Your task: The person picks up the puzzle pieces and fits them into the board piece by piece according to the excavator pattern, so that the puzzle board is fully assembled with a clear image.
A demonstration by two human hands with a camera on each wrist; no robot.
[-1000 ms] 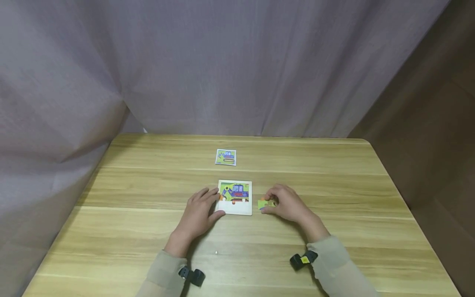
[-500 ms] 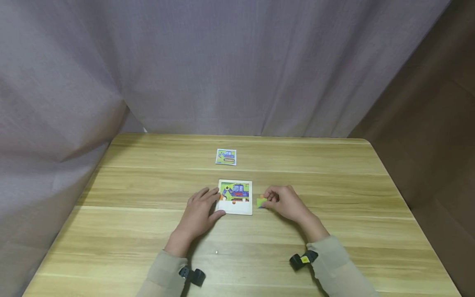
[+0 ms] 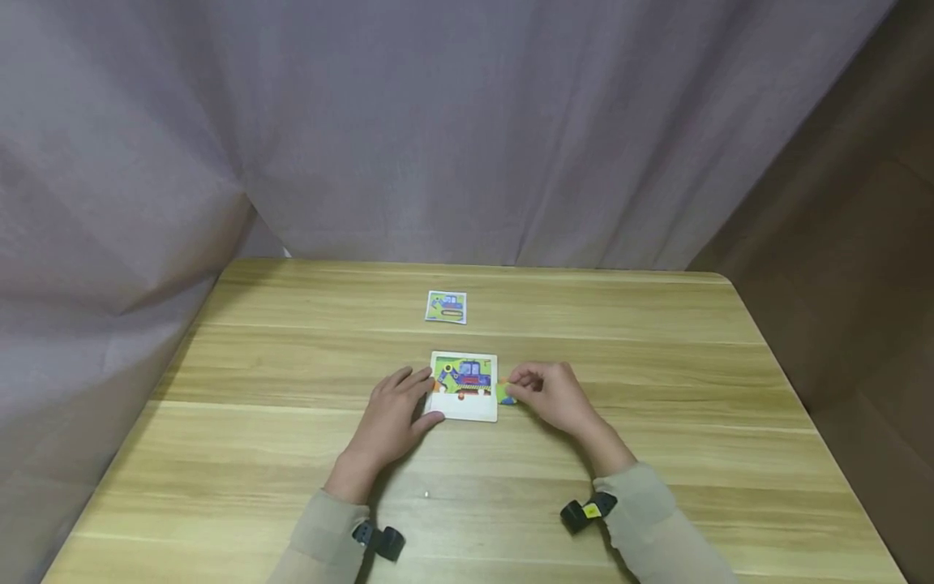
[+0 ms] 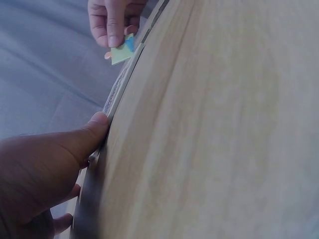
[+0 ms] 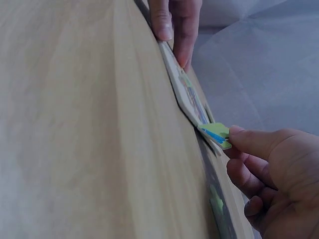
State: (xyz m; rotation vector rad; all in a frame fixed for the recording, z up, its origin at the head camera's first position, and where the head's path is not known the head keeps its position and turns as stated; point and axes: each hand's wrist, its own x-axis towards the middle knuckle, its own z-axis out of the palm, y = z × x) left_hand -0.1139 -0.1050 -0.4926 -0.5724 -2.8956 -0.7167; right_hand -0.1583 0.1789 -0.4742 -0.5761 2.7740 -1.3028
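Observation:
A white-framed jigsaw board (image 3: 467,408) lies in front of me, its upper part filled with a digger picture and its lower strip bare white. My left hand (image 3: 394,418) rests at the board's left side, thumb at the near corner and fairly straight fingers along the edge. Between thumb and fingers, my right hand (image 3: 554,396) pinches a green and blue jigsaw piece (image 5: 215,133) with an orange knob. That piece is at the board's right edge and overlaps the rim in the right wrist view. Another green piece (image 5: 217,205) lies on the table below the right hand.
Behind the board, a small card (image 3: 446,307) with a digger picture lies on the wooden table (image 3: 292,349). A tiny pale speck (image 3: 426,494) sits nearer me. Grey curtains (image 3: 409,138) hang behind the table and along its sides.
My right hand has drawn the pinched jigsaw piece leftward, from a little way off up to the board's right edge. The left hand and the board have stayed in place.

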